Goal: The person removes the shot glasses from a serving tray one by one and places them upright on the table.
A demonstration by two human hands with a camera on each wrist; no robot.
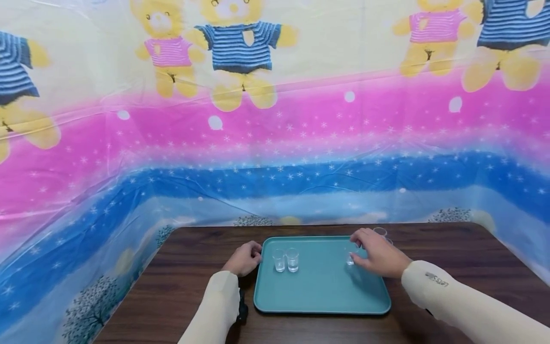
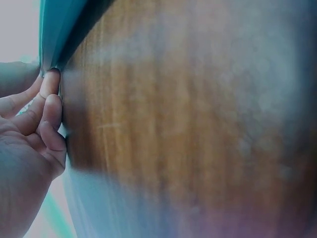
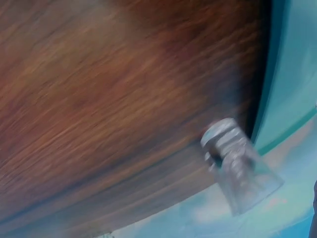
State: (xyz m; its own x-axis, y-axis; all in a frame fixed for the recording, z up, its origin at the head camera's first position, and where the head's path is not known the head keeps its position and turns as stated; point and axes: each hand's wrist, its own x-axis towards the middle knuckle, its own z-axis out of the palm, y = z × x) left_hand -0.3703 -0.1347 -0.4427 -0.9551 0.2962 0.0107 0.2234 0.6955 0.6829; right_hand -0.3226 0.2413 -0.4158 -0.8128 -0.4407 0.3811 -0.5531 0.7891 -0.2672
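One teal rectangular tray is set on a dark brown wood-grain table. Its left edge is met by the curled fingers of the left hand; whether it's gripped cannot be told. A small clear tapered cup at the tray's right is bracketed by the right hand, thumb and fingertips parted; clamping cannot be confirmed. Two matching cups are stood side by side, left. Beyond, a bear-printed sheet is hung.

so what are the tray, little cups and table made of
Tray: probably plastic, with a smooth, even teal surface. Little cups: glass or clear plastic, see-through and shiny; can't tell which. Table: wood or wood-look laminate, given its brown streaky grain.
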